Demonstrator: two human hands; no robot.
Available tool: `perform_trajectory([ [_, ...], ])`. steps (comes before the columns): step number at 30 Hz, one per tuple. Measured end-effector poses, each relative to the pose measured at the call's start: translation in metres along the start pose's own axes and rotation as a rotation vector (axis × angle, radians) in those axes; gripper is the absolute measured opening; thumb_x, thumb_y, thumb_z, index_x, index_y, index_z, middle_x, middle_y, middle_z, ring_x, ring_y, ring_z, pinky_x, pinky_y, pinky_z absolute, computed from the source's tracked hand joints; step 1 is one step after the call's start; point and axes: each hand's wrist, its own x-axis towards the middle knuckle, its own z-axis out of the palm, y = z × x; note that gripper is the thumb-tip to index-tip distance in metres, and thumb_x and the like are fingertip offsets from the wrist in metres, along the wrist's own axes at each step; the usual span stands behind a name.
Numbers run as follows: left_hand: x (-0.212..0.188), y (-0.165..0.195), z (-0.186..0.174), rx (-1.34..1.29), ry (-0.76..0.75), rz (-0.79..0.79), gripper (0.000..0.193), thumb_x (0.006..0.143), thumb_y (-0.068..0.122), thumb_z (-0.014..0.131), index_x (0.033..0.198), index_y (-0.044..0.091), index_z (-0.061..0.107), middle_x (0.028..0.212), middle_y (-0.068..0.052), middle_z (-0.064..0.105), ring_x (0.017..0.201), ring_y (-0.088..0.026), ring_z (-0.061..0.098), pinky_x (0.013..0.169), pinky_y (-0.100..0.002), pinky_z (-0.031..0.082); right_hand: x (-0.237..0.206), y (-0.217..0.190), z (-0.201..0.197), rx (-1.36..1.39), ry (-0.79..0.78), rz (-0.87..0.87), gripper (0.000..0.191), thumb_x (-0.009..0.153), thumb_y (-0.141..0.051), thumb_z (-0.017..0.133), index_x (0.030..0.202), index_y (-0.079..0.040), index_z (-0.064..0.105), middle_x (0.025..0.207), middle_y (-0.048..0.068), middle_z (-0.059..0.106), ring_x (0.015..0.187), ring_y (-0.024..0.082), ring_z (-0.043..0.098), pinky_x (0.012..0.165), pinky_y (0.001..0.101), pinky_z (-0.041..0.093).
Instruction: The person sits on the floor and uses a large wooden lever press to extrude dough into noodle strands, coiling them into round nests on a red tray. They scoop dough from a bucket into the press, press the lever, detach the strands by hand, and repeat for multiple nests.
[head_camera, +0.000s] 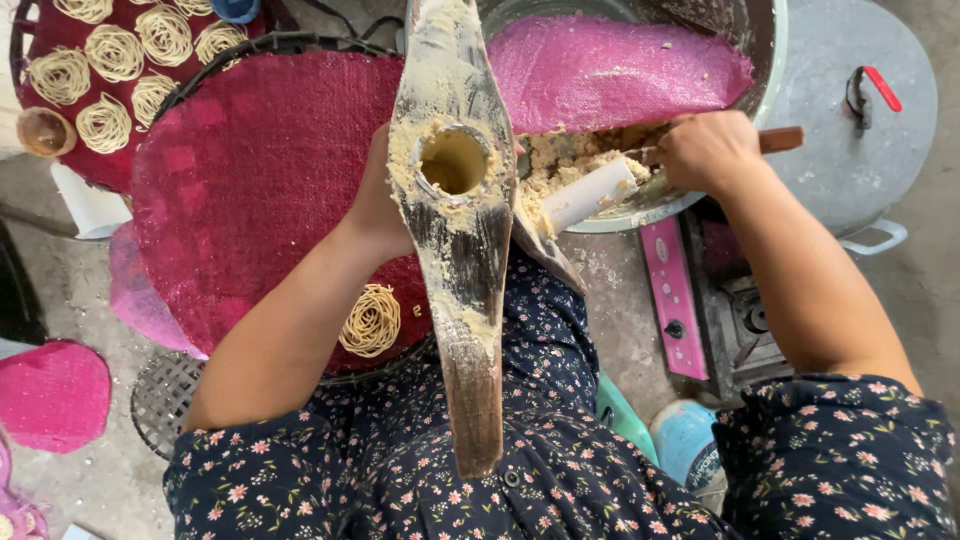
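Over grey floor, right hand (705, 150) fingers closed around wooden spoon (780, 140); left hand (378, 205) fingers hidden behind dough-caked press (455, 200).

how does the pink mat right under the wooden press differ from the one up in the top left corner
The near mat carries a single noodle coil at its lower edge and is otherwise bare; the far mat is crowded with coils. The near mat shows almost whole and fills much of the view, while the far mat is cut off by the picture's edge and partly covered by the near one. Both are round, dark pink woven mats resting on dark basket trays.
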Motion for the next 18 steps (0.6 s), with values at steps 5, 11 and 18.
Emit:
perform_trajectory([
  [5,-0.002,0.014,0.005,0.303,-0.068,0.17,0.048,0.091,0.003,0.087,0.133,0.001,0.064,0.128,-0.013,0.072,0.11,-0.017,0.072,0.097,-0.034,0.063,0.013,-0.013,0.036,0.239,0.037,-0.13,0.027,0.09,-0.03,0.06,0.091,-0.013,0.081,0.093,0.013,0.077,0.091,0.035,0.073,0.076,0.0494,0.057],
  [11,0.005,0.022,-0.01,0.346,-0.023,-0.04,0.049,0.091,0.006,0.085,0.135,0.001,0.063,0.131,-0.015,0.073,0.117,-0.02,0.073,0.102,-0.037,0.064,0.043,-0.033,0.037,0.217,-0.05,-0.185,0.028,0.076,-0.029,0.073,0.09,-0.005,0.079,0.092,0.019,0.076,0.092,0.038,0.073,0.08,0.0476,0.058],
  [18,0.008,0.021,-0.018,0.009,-0.019,-0.081,0.053,0.093,0.008,0.084,0.139,0.004,0.058,0.131,-0.014,0.072,0.116,-0.019,0.073,0.1,-0.037,0.064,0.028,-0.012,0.012,0.285,-0.066,-0.105,0.022,0.091,-0.042,0.064,0.102,-0.031,0.08,0.086,0.003,0.075,0.076,0.022,0.075,0.065,0.0405,0.059],
])
